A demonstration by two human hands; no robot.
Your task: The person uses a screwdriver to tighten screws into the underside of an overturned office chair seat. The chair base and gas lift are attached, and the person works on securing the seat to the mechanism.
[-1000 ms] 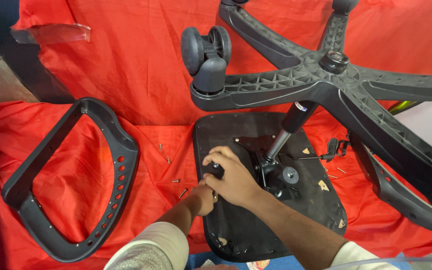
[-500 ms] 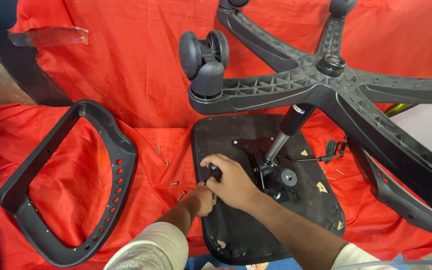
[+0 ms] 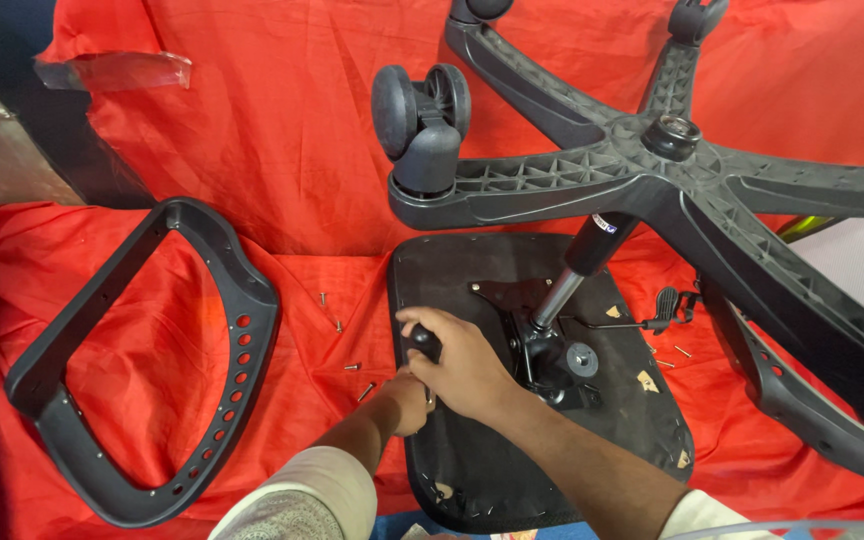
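Both hands meet on the upturned black seat pan [image 3: 512, 270]: right hand [image 3: 462, 365] fisted round a black-handled tool [image 3: 424, 343], left hand [image 3: 407, 400] closed beneath it.

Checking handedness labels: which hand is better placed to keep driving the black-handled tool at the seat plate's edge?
Right hand, probably: it already grips the black-handled tool over the black seat plate. Left hand sits beneath it, steadying.

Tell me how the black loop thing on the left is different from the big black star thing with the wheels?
The armrest frame lies flat on the red cloth; the wheeled star base stands up in the air on a post above the seat underside. The armrest frame is one closed loop with small holes; the star base has spreading arms with wheels at their tips. The star base looks much bigger. Both are black plastic.
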